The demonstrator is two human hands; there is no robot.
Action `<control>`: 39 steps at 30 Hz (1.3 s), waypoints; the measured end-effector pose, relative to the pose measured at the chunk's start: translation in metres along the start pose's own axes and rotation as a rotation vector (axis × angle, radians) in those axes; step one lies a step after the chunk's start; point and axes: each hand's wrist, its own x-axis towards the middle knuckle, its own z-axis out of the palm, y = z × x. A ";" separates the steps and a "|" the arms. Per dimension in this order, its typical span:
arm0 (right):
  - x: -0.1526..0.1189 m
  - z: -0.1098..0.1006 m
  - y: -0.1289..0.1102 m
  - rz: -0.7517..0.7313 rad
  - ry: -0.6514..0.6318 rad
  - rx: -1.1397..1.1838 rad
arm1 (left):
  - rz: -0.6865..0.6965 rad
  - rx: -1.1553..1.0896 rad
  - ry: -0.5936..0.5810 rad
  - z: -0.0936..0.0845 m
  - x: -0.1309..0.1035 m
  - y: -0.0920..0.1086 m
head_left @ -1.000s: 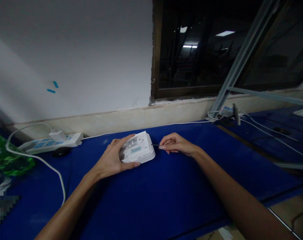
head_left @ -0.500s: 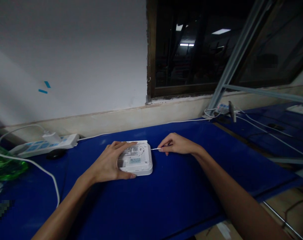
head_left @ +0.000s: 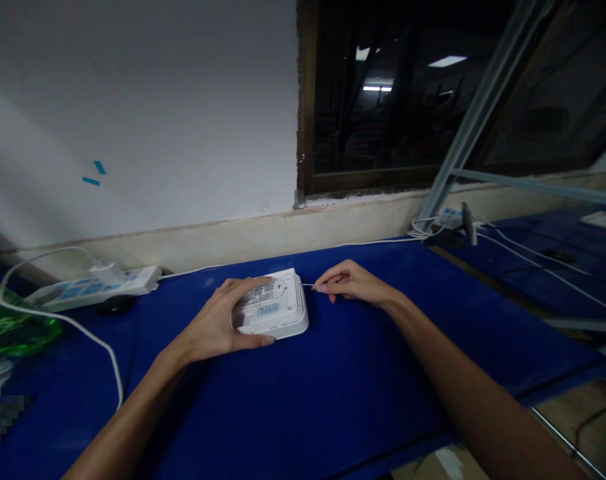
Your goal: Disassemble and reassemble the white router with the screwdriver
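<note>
A white router-like box [head_left: 297,313] with vent slots and printed labels lies on the blue tabletop [head_left: 303,400], turned slightly askew. My left hand [head_left: 223,320] is closed around its left part, thumb along the near side and fingers over the far edge, covering that end. At the right, my right hand [head_left: 345,280] pinches a thin metal rod [head_left: 309,285], like a slim screwdriver shaft. The rod points left and its tip meets the box's right side near the far corner; whether it goes into a gap I cannot tell. The rod's rear end is hidden in the fingers.
A white power strip [head_left: 133,281] with a plugged-in adapter lies at the left by the wall, with a black mouse [head_left: 117,305] in front. A white cable [head_left: 90,333] loops across the left side. A metal frame post [head_left: 463,140] stands at the back right, beside coiled cables.
The box has turned and tipped a little, its right end shifting away from me. My right hand has moved slightly farther away with the rod. The view has shifted a little.
</note>
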 end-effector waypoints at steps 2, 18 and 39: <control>0.004 0.006 0.002 -0.002 0.030 0.104 | -0.041 -0.048 0.022 -0.001 0.000 -0.002; -0.001 -0.004 -0.003 0.056 0.076 -0.130 | -0.139 0.289 0.111 0.025 0.007 0.008; -0.019 0.013 -0.030 -0.101 -0.272 -0.266 | -0.152 0.390 -0.015 -0.004 -0.003 0.012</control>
